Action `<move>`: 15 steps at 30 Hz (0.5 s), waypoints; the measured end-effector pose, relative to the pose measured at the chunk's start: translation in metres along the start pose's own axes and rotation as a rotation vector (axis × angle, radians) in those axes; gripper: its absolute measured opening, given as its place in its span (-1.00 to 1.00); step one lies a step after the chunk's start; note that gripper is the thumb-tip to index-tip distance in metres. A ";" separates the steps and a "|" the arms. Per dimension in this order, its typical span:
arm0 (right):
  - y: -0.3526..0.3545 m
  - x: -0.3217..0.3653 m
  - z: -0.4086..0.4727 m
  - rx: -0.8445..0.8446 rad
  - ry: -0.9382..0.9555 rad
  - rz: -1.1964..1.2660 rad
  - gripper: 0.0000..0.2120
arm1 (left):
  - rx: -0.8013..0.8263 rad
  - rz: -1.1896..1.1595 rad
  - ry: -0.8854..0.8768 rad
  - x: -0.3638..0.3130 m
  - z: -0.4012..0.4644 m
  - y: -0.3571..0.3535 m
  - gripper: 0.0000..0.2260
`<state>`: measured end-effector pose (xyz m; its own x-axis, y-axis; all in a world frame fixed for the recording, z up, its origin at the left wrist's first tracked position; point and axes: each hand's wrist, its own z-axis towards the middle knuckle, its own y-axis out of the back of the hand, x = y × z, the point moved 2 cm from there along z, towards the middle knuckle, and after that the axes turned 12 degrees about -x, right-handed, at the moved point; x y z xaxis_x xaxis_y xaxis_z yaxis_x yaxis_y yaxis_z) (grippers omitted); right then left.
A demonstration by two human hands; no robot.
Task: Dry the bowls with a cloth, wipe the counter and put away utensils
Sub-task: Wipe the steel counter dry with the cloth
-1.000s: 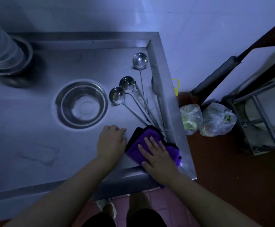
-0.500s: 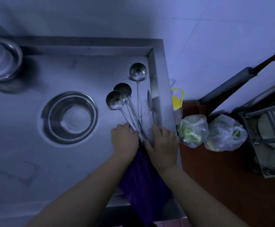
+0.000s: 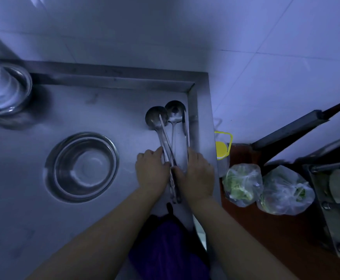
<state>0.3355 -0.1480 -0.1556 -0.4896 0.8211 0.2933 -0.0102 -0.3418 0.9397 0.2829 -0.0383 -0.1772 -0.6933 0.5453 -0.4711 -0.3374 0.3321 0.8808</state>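
Two steel ladles (image 3: 156,118) (image 3: 175,111) lie on the steel counter (image 3: 23,199) in its back right corner, bowls side by side, handles bunched toward me. A third slim utensil (image 3: 185,128) lies along the raised right rim. My left hand (image 3: 152,172) presses on the handles from the left and my right hand (image 3: 198,174) presses from the right, fingers fairly straight. The purple cloth (image 3: 169,251) lies near the front edge between my forearms. One steel bowl (image 3: 82,167) sits upright left of my hands. A stack of bowls (image 3: 1,91) stands at the far left.
Off the counter's right edge, a yellow-lidded container (image 3: 221,148) and two clear bags of greens (image 3: 242,185) (image 3: 286,194) sit on the red floor. A metal rack (image 3: 332,190) stands further right. White tiled wall behind.
Both hands left the cloth and moved up to the ladle handles. The spread ladles have been pushed together toward the right rim. The cloth now lies behind my hands.
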 end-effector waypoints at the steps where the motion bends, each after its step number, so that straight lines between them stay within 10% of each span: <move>1: -0.002 0.000 0.005 0.014 -0.004 0.005 -0.39 | 0.009 -0.002 -0.007 -0.002 0.007 0.000 -0.74; 15: 0.011 -0.012 0.005 -0.108 0.065 0.222 -0.62 | -0.058 0.019 0.186 -0.008 0.002 -0.004 -0.55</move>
<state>0.3457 -0.1589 -0.1475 -0.5448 0.6907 0.4754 0.0125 -0.5602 0.8283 0.2910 -0.0427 -0.1764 -0.8040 0.3972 -0.4424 -0.3554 0.2754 0.8932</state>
